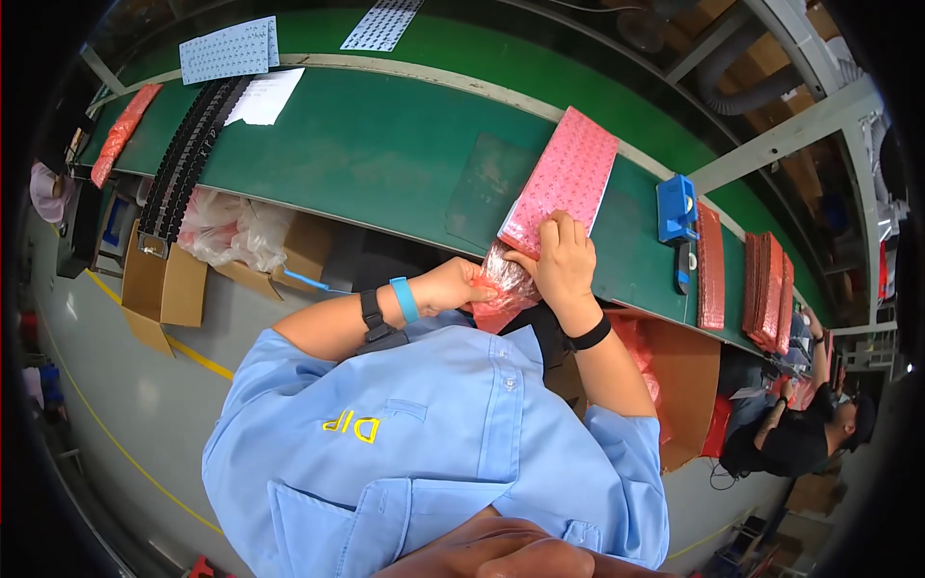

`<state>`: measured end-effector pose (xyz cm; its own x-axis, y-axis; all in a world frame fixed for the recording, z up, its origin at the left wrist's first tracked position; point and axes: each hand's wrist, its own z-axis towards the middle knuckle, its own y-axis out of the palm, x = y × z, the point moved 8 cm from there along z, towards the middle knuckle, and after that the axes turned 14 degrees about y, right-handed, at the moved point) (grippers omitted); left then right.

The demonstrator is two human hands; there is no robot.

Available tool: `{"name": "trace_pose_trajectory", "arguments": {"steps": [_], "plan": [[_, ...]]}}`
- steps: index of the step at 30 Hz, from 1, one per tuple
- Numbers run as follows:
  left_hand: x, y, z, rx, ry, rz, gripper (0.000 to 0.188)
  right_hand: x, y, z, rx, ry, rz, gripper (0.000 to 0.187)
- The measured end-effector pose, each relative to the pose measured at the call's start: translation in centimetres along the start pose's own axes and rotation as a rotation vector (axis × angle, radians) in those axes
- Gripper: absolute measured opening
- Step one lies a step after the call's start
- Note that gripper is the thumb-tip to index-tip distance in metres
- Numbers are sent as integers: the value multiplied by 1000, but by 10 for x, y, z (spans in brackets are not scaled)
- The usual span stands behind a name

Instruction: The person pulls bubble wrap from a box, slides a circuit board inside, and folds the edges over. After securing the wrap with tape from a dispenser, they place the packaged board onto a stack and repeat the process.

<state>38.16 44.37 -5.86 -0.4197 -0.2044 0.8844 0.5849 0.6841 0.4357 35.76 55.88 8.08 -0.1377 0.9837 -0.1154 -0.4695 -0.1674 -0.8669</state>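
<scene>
A long flat pink plastic bag (568, 164), patterned with rows of small marks, lies on the green bench, its near end over the front edge. A pale edge shows along its side; I cannot make out what is inside. My right hand (564, 260) is closed on the near end, fingers curled on top and thumb along the crinkled part. My left hand (453, 286) pinches the loose, shiny pink film hanging below the edge. Its fingertips are partly hidden by the film. A dark translucent mat (487, 183) lies beside the bag on the left.
A blue tape dispenser (677, 207) and several stacked pink packs (764, 289) are on the right. Black slotted racks (193, 144) stand left. Cardboard boxes (689, 385) with plastic bags sit under the bench (366, 144). A co-worker (800, 433) works far right.
</scene>
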Motion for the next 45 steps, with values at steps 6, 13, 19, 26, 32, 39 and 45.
{"name": "trace_pose_trajectory", "arguments": {"steps": [6, 13, 19, 26, 32, 39, 45], "plan": [[-6, -1, -1, 5, -16, 18, 20, 4, 4, 2, -51, 38, 43, 63], [-2, 1, -2, 37, -22, 17, 18, 6, -9, 4, -72, -38, 129, 56], [-9, -6, -7, -53, 19, 97, 22, 71, 35, -81, -953, 676, 601, 36], [-41, -51, 10, -105, 69, 878, 29, 55, 90, -128, -540, 320, 869, 35], [-50, -88, 27, 142, 302, 1248, 34, 72, 157, -148, -779, 626, 684, 49], [-34, -11, 15, -237, 229, 380, 39, 55, 151, -171, -834, 303, 344, 55], [-59, -2, 5, -190, 26, 142, 30, 50, 103, -141, -734, 676, 1595, 38]]}}
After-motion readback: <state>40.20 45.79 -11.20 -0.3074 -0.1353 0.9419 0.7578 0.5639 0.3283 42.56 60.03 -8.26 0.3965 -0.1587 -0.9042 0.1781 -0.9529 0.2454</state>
